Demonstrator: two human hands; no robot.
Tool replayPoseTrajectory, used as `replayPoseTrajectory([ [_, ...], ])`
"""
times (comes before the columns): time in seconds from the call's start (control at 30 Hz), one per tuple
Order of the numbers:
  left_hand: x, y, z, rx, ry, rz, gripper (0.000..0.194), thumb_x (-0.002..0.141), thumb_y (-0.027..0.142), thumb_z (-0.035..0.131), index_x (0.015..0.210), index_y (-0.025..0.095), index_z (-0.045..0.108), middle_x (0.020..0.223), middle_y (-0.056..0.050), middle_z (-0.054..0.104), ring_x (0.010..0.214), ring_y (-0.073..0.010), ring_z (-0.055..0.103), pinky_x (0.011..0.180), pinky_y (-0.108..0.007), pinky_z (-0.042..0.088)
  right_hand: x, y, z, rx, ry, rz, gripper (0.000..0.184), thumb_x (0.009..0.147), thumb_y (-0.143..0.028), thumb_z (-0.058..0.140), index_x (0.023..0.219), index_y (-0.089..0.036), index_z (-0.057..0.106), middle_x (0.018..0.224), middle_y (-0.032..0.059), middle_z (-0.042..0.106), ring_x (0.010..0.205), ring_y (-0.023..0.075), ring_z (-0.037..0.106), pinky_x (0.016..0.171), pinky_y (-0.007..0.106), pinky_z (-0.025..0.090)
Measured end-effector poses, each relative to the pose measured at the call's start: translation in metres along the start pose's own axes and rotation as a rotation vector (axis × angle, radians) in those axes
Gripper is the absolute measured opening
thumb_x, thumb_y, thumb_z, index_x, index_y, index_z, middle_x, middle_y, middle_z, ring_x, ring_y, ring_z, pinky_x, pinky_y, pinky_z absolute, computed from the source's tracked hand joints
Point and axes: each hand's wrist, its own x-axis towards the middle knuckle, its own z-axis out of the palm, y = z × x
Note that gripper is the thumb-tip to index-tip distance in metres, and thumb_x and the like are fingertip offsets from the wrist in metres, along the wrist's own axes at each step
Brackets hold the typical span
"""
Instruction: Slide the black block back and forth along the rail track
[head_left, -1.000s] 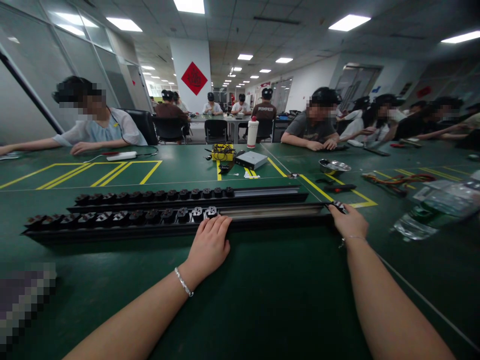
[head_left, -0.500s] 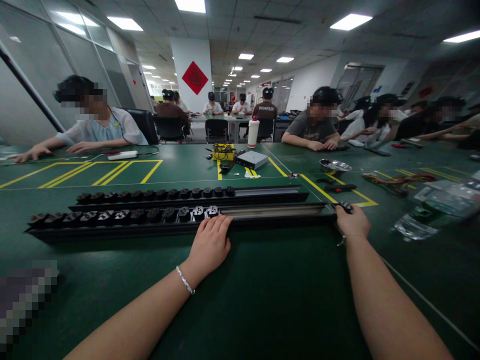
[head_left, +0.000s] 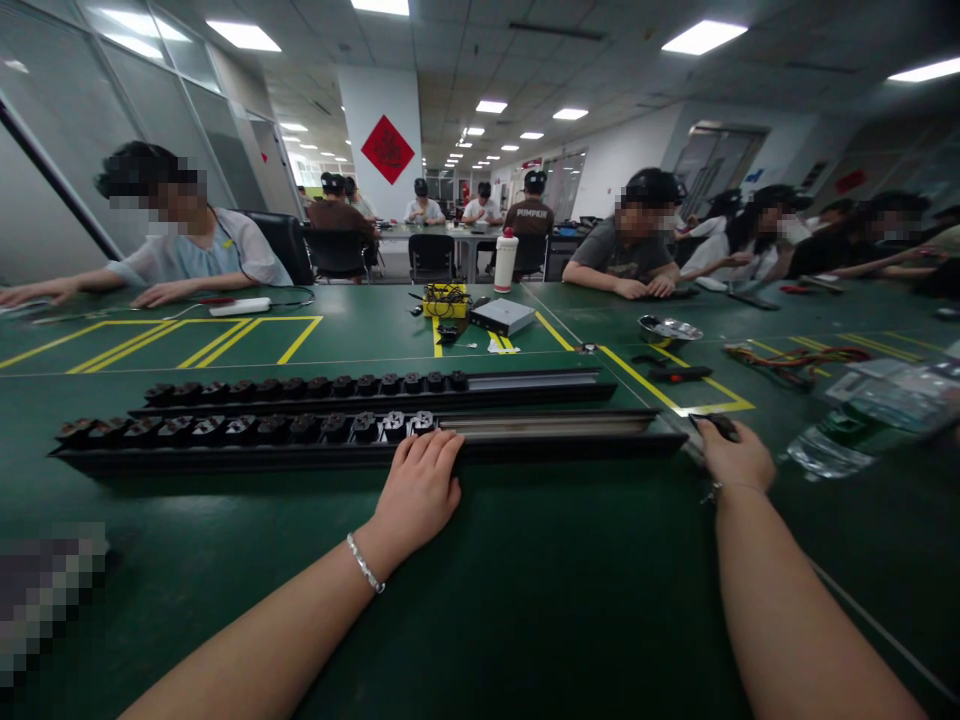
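A long black metal channel (head_left: 555, 452) lies across the green table (head_left: 525, 600), its left part filled with a row of black socket modules (head_left: 304, 428). My left hand (head_left: 424, 480) is closed over its near wall beside the last modules, fingertips on the edge. Just off the channel's right end, my right hand (head_left: 739, 458) is closed on a small black part (head_left: 721, 427), mostly hidden by the fingers. A pale strip shows below that hand, blurred. Behind lies a second black channel (head_left: 540, 388), also partly filled with modules.
To the right lie a clear plastic bottle (head_left: 862, 430) and coloured wires (head_left: 795, 362). Farther back are a metal bowl (head_left: 669, 328), a black tool (head_left: 679, 374), a grey box (head_left: 504, 317), a yellow box (head_left: 445, 301) and a white bottle (head_left: 505, 262). Other people sit around.
My right hand has moved right and slightly toward me, away from the near channel's end, with the small black part in it. My left hand stays on the channel.
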Motion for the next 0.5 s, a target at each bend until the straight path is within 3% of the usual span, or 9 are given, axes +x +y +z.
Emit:
replayPoseTrajectory([
  [0.07,-0.001,0.0,-0.001,0.002,-0.021,0.017,0.054,0.079,0.022,0.052,0.132,0.02,0.043,0.137,-0.008,0.05,0.126,-0.0253,0.043,0.108,-0.046,0.031,0.001,0.004,-0.005,0.018,-0.052,0.179,0.058,0.072,-0.052,0.058,0.113,-0.012,0.067,0.102,0.027,0.063,0.083,0.0289,0.061,0.067,0.041,0.041],
  [0.13,-0.003,-0.001,-0.001,0.012,-0.051,0.029,0.059,0.078,0.024,0.053,0.136,0.023,0.04,0.143,-0.008,0.043,0.129,-0.0267,0.039,0.109,-0.048,0.029,-0.001,0.004,-0.012,0.017,-0.095,0.252,0.059,0.072,-0.05,0.058,0.116,-0.012,0.066,0.11,0.0281,0.06,0.094,0.0312,0.059,0.071,0.042,0.04],
  [0.3,-0.004,0.001,-0.002,0.041,-0.083,0.043,0.062,0.079,0.027,0.054,0.138,0.026,0.037,0.147,-0.007,0.037,0.131,-0.0274,0.036,0.11,-0.049,0.028,-0.007,0.005,-0.024,-0.042,-0.187,0.301,0.056,0.073,-0.043,0.055,0.121,-0.013,0.063,0.11,0.0267,0.061,0.1,0.0316,0.057,0.073,0.043,0.039],
  [0.5,-0.003,0.004,-0.001,0.084,-0.081,0.032,0.062,0.08,0.027,0.052,0.139,0.024,0.036,0.147,-0.008,0.038,0.131,-0.027,0.037,0.11,-0.048,0.028,-0.007,0.022,-0.035,-0.161,-0.259,0.234,0.058,0.073,-0.044,0.054,0.121,-0.012,0.061,0.113,0.0272,0.06,0.103,0.0316,0.057,0.074,0.042,0.039],
])
